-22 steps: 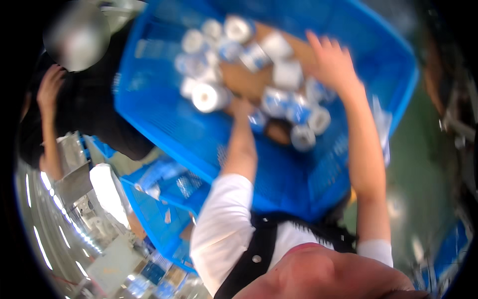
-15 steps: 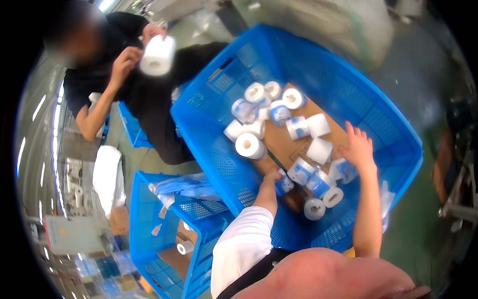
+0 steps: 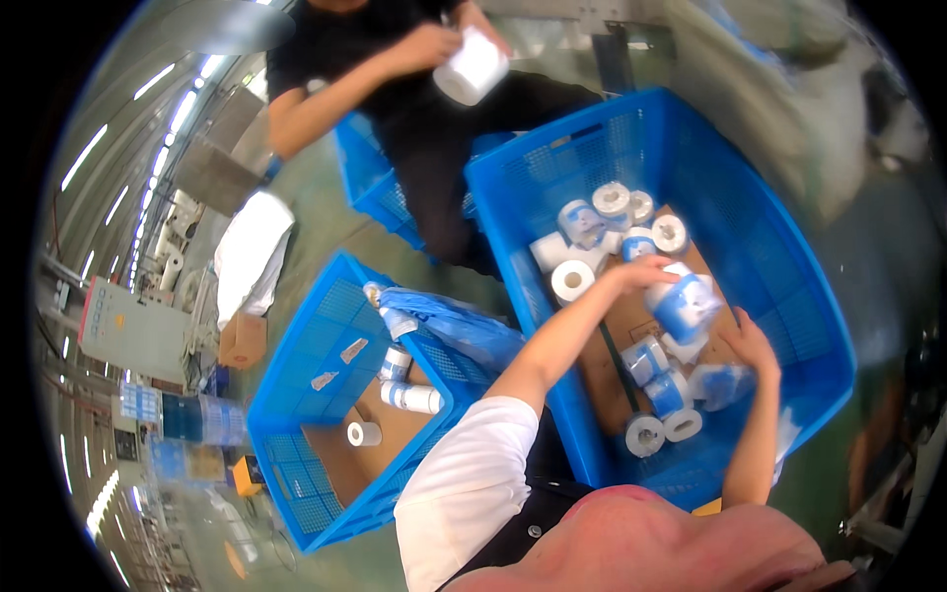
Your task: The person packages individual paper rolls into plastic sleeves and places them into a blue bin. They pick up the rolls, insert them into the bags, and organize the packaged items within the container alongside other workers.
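Observation:
Over the large blue crate, my left hand grips a toilet roll in clear wrap with a blue print; motion blurs it. My right hand is inside the crate's right side, fingers stretched out with nothing in them. Just below that hand lies a crumpled clear and blue wrapper; whether a roll is inside I cannot tell. Several wrapped rolls sit below the held one. Farther back is a cluster of wrapped and bare rolls, including a bare white roll. Brown cardboard lines the bottom.
A smaller blue crate at the left holds a few rolls; blue plastic film drapes over its edge. Across from me, a person in black sits holding a white roll. A cardboard box stands at far left.
My left hand has moved up and across to the right and now holds a wrapped roll. My right hand sits lower in the crate. The view has shifted, showing more of the smaller crate.

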A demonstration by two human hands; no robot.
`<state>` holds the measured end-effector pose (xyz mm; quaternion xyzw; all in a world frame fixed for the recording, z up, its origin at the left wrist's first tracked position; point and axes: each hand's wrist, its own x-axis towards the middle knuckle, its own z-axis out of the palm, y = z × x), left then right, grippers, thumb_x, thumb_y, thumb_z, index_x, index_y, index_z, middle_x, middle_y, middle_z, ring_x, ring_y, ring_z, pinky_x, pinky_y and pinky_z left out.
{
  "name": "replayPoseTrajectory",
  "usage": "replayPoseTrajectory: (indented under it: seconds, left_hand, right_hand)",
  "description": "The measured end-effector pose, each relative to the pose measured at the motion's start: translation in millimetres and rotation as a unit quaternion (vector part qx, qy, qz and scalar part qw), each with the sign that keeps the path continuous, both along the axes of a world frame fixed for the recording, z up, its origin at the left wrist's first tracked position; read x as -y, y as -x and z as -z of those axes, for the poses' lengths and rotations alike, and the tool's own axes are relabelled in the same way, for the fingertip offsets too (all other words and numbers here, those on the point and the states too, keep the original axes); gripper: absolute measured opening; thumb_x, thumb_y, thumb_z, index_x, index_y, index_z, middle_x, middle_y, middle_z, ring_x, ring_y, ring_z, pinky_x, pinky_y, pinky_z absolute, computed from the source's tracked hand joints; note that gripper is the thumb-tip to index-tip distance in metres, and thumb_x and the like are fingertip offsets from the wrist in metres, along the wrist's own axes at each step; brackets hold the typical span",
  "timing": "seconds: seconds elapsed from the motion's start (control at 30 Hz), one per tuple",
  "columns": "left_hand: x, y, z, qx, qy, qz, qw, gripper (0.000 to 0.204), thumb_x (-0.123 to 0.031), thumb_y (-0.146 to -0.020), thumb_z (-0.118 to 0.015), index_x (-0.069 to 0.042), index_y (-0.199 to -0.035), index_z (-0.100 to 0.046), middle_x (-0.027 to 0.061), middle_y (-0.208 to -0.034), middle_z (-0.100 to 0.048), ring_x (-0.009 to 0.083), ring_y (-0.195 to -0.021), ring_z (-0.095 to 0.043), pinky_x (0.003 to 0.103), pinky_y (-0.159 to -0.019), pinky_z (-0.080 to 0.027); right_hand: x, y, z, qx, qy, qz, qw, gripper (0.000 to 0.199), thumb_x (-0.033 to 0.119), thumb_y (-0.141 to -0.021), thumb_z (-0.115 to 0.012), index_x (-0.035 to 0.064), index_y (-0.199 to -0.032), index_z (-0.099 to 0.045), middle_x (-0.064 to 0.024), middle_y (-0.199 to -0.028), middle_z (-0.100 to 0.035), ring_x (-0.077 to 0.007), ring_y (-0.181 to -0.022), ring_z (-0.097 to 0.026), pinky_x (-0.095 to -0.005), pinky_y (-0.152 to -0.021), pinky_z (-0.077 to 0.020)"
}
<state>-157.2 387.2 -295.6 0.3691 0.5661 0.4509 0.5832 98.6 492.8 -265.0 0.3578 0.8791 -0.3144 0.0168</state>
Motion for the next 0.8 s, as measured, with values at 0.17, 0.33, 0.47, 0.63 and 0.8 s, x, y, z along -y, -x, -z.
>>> replayPoseTrajectory:
  seconds: [0.17,0.33,0.47,0.63,0.8]
  left_hand:
    - [9.9,-36.2,-42.6,0.172,-0.058,-0.180,0.967,0.034,-0.016,-0.083,-0.051,-0.001,-0.113,-0.048,0.0097,-0.107,-0.056,0.0169,-0.094,-0.056,0.029,-0.079,-0.046]
    - [9.6,-45.1,-66.2,0.135,-0.117,-0.136,0.974,0.042,-0.014,-0.077,-0.060,0.000,-0.114,-0.046,0.0103,-0.107,-0.055,0.0167,-0.096,-0.054,0.029,-0.081,-0.044]
    - [13.3,-64.7,-72.9,0.057,-0.224,-0.085,0.969,0.068,-0.009,-0.068,-0.068,0.003,-0.125,-0.033,0.0116,-0.110,-0.052,0.0171,-0.101,-0.050,0.029,-0.088,-0.039]
    - [15.9,-74.6,-82.6,-0.020,-0.261,-0.055,0.964,0.078,-0.006,-0.070,-0.065,0.002,-0.132,-0.019,0.0139,-0.120,-0.044,0.0198,-0.112,-0.042,0.032,-0.093,-0.034]
    - [6.2,-73.8,-47.2,0.058,-0.257,-0.023,0.964,0.090,-0.004,-0.068,-0.065,0.002,-0.134,-0.005,0.0145,-0.130,-0.032,0.0222,-0.119,-0.033,0.032,-0.098,-0.027]
  right_hand:
    - [8.2,22.0,-5.5,-0.201,0.415,0.106,0.881,0.048,0.026,-0.083,-0.048,0.0042,-0.123,-0.036,-0.0093,-0.103,-0.053,-0.0188,-0.083,-0.056,-0.0308,-0.073,-0.0465]
    - [19.5,29.3,-13.8,-0.253,0.421,0.200,0.847,0.046,0.016,-0.081,-0.050,0.0043,-0.123,-0.036,-0.0087,-0.108,-0.052,-0.0180,-0.092,-0.055,-0.0312,-0.075,-0.0487]
    - [4.3,12.0,34.4,-0.349,0.506,0.282,0.737,0.048,0.016,-0.080,-0.055,0.0044,-0.123,-0.037,-0.0087,-0.111,-0.051,-0.0193,-0.097,-0.053,-0.0295,-0.079,-0.0470]
    - [-1.5,10.8,34.5,-0.338,0.473,0.290,0.761,0.037,0.020,-0.086,-0.045,0.0008,-0.118,-0.044,-0.0108,-0.110,-0.053,-0.0204,-0.097,-0.055,-0.0303,-0.080,-0.0470]
    - [-3.1,8.8,55.9,-0.330,0.514,0.317,0.726,0.040,0.021,-0.087,-0.044,0.0005,-0.121,-0.040,-0.0114,-0.112,-0.051,-0.0211,-0.099,-0.054,-0.0310,-0.081,-0.0464]
